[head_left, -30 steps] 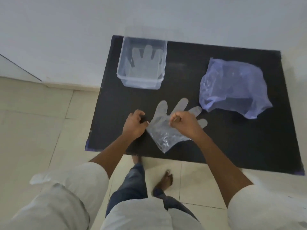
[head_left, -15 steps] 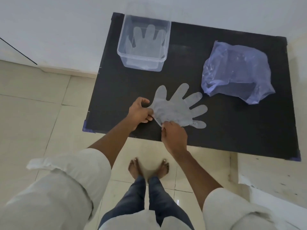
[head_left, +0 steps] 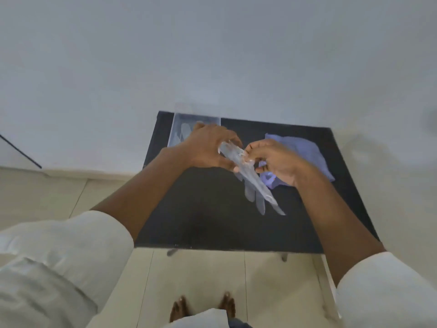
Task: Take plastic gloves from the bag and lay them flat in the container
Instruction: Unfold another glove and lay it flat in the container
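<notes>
At the far left corner of the black table [head_left: 201,209] stands a clear plastic container [head_left: 176,129], its near right part hidden behind the person's left hand [head_left: 208,147]; pale glove shapes show faintly inside it, though blur keeps the count unclear. The left hand is raised above the table, fingers curled and pinching the upper end of a clear plastic glove [head_left: 250,178]. That glove hangs between the two hands, bunched narrow at the top, and slants down and to the right, its translucent fingers dangling over the middle of the table; whether the tips touch the surface cannot be told. Just to the right, the right hand [head_left: 279,162] also pinches the glove's upper part, thumb and fingertips closed on the plastic, so both hands sit close together on the same end. Behind and to the right of the right hand, near the far right corner, lies a crumpled bluish plastic bag [head_left: 309,152], partly covered by that hand. White sleeves [head_left: 71,256] are rolled up on both arms, and bare feet [head_left: 203,308] stand on the tiled floor below the table's near edge.
</notes>
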